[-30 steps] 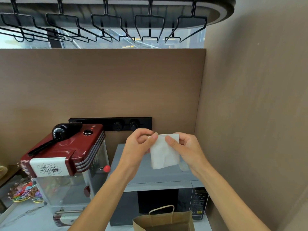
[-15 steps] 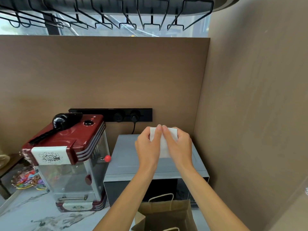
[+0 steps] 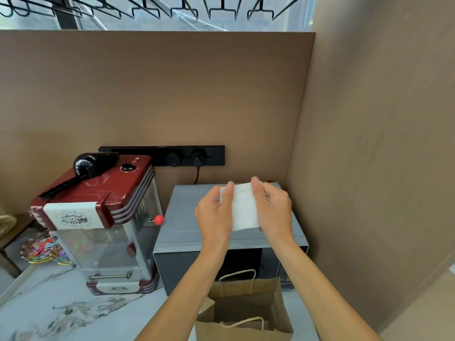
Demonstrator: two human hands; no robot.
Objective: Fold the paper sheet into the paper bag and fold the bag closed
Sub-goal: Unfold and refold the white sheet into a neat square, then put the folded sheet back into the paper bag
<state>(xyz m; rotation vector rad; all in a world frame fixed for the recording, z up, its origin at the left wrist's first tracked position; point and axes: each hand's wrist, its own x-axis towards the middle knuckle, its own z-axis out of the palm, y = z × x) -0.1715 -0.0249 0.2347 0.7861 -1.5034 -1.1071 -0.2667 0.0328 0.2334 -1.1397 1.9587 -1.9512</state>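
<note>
A small folded white paper sheet [image 3: 243,205] is held up in the air above the microwave, between both hands. My left hand [image 3: 215,217] pinches its left edge, and my right hand [image 3: 274,212] grips its right edge. Below my forearms a brown paper bag [image 3: 248,308] with twisted paper handles stands open on the marble counter, its mouth facing up. The bag's inside looks dark, and I cannot tell what it holds.
A grey microwave [image 3: 187,217] stands behind the bag against the brown wall. A red popcorn machine [image 3: 98,217] stands to its left, with a bowl of colourful wrapped items [image 3: 44,249] beyond. A brown side wall [image 3: 369,168] closes the right. Marble counter [image 3: 61,311] lies at lower left.
The hands came together on the paper, then spread slightly apart, showing more of the folded sheet. The view has tilted down, bringing more of the open bag into sight.
</note>
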